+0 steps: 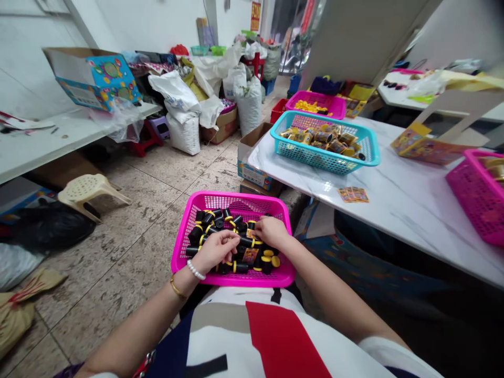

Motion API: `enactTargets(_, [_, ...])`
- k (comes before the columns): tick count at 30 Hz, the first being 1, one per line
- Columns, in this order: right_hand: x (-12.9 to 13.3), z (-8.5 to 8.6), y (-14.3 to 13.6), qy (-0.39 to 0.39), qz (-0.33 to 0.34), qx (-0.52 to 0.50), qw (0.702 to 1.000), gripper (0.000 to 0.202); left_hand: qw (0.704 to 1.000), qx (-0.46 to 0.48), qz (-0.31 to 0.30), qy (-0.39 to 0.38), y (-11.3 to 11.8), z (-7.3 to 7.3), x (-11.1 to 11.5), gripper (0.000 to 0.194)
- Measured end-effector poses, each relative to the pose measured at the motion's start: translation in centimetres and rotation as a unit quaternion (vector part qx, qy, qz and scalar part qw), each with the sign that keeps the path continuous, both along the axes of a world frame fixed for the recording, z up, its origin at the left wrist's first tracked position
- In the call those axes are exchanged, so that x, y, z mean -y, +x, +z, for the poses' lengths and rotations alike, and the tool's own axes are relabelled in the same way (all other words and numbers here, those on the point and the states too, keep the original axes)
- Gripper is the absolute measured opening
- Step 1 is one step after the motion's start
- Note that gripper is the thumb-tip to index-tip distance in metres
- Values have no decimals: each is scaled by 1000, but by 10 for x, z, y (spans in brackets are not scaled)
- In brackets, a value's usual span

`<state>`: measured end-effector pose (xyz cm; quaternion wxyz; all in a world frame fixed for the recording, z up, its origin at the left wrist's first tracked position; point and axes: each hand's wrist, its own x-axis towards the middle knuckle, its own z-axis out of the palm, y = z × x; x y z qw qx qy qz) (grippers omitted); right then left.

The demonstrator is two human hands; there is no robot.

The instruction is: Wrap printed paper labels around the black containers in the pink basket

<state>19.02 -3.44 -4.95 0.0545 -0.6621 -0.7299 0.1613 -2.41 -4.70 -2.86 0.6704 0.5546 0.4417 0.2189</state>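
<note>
A pink plastic basket (232,281) rests on my lap, filled with small black canisters with yellow lids (241,267). Over its middle, my left hand (218,248) has thumb and fingers pressed together. Whatever is in that pinch is too small to make out. At the basket's right side, my right hand (270,231) curls its fingers on a black canister with a yellow lid (251,225). An orange printed patch shows by those fingertips. Between and below my hands, a small orange printed label (249,255) lies among the canisters.
To the right, a marbled table (397,202) carries a turquoise basket (326,164) of gold-wrapped canisters, a few printed labels (353,195) and a pink basket (472,194). Behind is a pink tray of yellow lids (311,106). A cream stool (88,190) and white sacks (183,126) stand on the floor.
</note>
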Motion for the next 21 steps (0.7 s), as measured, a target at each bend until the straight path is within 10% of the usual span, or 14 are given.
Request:
enactTargets(9, [14, 23, -6, 125, -57, -174, 975, 29, 988, 44, 139, 47, 24, 7, -15, 47])
enactTargets(21, [81, -4, -18, 66, -79, -237, 966, 35, 969, -148, -11, 198, 30, -8, -9, 22])
